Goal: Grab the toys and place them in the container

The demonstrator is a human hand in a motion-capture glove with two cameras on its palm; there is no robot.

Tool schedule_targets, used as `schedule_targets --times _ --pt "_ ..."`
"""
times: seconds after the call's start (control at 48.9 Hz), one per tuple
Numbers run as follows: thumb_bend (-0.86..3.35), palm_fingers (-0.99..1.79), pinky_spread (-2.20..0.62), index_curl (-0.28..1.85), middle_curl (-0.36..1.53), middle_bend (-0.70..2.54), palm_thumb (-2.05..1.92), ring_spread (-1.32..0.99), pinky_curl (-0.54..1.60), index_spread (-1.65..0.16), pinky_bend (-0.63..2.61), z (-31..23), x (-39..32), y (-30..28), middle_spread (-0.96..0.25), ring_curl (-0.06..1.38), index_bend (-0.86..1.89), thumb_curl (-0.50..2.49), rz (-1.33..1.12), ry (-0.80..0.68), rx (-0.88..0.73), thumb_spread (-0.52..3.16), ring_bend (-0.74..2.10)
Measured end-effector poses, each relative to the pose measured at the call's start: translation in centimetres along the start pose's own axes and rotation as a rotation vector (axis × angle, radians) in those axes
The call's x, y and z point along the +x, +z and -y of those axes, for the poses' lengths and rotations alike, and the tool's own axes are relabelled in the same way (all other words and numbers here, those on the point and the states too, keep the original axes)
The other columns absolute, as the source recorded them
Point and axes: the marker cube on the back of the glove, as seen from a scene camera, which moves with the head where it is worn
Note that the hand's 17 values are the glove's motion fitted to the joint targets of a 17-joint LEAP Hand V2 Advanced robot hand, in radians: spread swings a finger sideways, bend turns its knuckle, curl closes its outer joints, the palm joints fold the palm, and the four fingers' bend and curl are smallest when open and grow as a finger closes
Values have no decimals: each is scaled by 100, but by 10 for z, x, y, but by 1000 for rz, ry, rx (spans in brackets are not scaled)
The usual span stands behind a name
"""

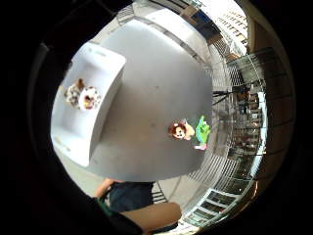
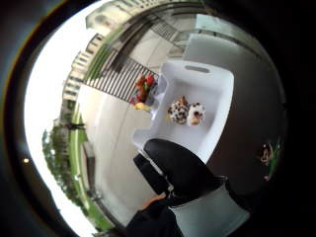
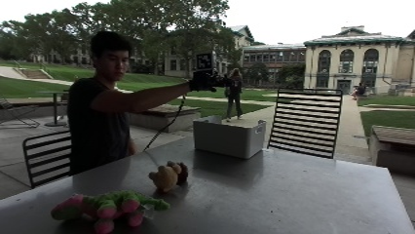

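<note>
My gloved right hand (image 3: 206,80) hovers at arm's length above the white container (image 3: 227,141), holding nothing, with its fingers relaxed. The black thumb (image 2: 173,165) shows in the thumb side palm view. Two small spotted plush toys (image 2: 186,112) (image 1: 83,96) lie side by side on the floor of the container (image 1: 105,58). A brown and tan plush toy (image 3: 168,176) (image 1: 180,130) sits on the grey table (image 3: 292,195). Closer to the front edge lies a green and pink plush toy (image 3: 107,207) (image 1: 202,131).
A red, green and yellow thing (image 2: 143,91) lies against the outer wall of the container (image 2: 217,89), on its far side. A black slatted chair (image 3: 305,124) stands behind the table. Another chair (image 3: 45,156) is beside the person.
</note>
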Motion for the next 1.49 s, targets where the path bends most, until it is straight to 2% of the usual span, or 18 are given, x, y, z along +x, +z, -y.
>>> schedule_targets --times 0.082,0.245,0.47,0.552,0.777,1.165,1.41,1.451,1.471,1.492 --pt "-7 -22 -4 50 55 27 -8 -2 31 -22 99 -21 17 -3 1 26 7 42 4 224 -2 110 52" --pt "-6 -14 -1 45 52 24 -7 -1 29 -26 89 -54 87 9 -1 24 13 36 16 311 15 109 43" --pt "-6 -9 1 42 50 24 -7 -1 25 -28 73 -93 171 58 -3 23 17 31 -16 366 -30 109 33" --pt "-6 -10 2 44 49 23 -7 -4 24 -31 65 -104 195 81 -5 21 24 29 -18 405 -62 109 21" --pt "-6 -10 2 46 45 17 -7 -11 23 -33 53 -128 230 135 -8 19 27 26 2 395 -129 108 15" --pt "-5 -5 2 44 44 23 -5 -19 25 -34 45 -163 265 232 -11 18 18 24 51 474 -256 106 15" --pt "5 20 1 49 50 46 15 -25 23 -36 26 -184 268 281 -14 17 36 29 42 534 -319 118 17" --pt "10 31 2 51 52 52 24 -27 21 -36 19 -189 271 287 -15 17 43 30 37 538 -318 122 20" --pt "17 47 1 53 52 56 35 -29 20 -36 15 -190 271 289 -17 20 48 33 39 539 -312 124 28" --pt "17 48 1 51 52 56 37 -30 18 -36 14 -191 271 290 -17 19 47 33 43 542 -305 125 26"
